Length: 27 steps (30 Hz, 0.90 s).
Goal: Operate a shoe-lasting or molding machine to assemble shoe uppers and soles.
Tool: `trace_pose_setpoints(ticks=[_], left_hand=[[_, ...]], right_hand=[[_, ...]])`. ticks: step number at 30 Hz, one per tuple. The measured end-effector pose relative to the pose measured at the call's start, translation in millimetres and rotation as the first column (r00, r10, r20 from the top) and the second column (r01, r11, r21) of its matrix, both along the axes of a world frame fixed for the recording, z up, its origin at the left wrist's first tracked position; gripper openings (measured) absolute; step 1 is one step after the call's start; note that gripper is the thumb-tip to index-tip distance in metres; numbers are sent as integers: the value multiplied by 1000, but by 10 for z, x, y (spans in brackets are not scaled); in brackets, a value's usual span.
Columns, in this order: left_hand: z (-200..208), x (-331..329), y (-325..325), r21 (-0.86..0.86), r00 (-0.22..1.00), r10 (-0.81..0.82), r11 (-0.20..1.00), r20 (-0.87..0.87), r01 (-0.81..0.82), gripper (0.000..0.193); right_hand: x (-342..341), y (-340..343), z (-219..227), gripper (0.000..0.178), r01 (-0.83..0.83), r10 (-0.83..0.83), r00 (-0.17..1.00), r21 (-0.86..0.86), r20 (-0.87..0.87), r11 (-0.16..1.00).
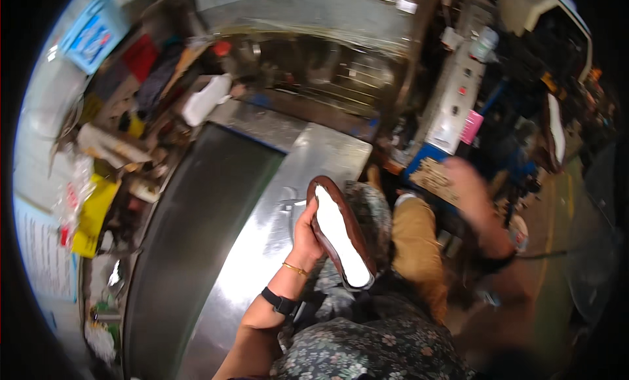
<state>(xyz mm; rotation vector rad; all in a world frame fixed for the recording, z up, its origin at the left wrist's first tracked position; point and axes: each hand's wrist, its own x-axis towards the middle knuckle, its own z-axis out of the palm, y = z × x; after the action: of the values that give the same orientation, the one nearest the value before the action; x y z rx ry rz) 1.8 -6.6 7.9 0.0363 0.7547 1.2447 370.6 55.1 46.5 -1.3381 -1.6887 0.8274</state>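
Observation:
My left hand [308, 236] is wrapped round the side of a brown shoe upper [345, 213] with its white underside [337, 232] turned up. The shoe is held toe away from me, over my lap at the edge of the metal table. My right hand [464, 180] is smeared by motion, so its fingers cannot be made out. It is at the edge of a blue tray [419, 158] that bears many small tan pieces [432, 178].
A dark conveyor belt [203, 249] runs beside the shiny metal table [262, 249] on my left. Ahead stands a metal machine [314, 72] with an opening. A cluttered shelf [131, 144] lines the far left. Another brown shoe [555, 131] with a white underside is at the right.

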Motion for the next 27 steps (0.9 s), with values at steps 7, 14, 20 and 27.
trace_pose_setpoints(ticks=[7,14,20,27], left_hand=[[101,-1275,281,-33,722,-155,983,-674,180,40],[-165,-1325,-459,0,-292,10,999,-956,36,58],[440,-189,-14,266,406,80,865,-910,426,36],[672,812,201,289,953,-113,937,-279,196,46]], right_hand=[[2971,298,1398,86,567,-735,15,599,678,565],[2166,403,1189,66,521,-870,269,698,412,492],[1185,-296,671,71,490,-730,682,709,52,508],[-878,-1205,440,104,-126,170,970,237,-174,963]])
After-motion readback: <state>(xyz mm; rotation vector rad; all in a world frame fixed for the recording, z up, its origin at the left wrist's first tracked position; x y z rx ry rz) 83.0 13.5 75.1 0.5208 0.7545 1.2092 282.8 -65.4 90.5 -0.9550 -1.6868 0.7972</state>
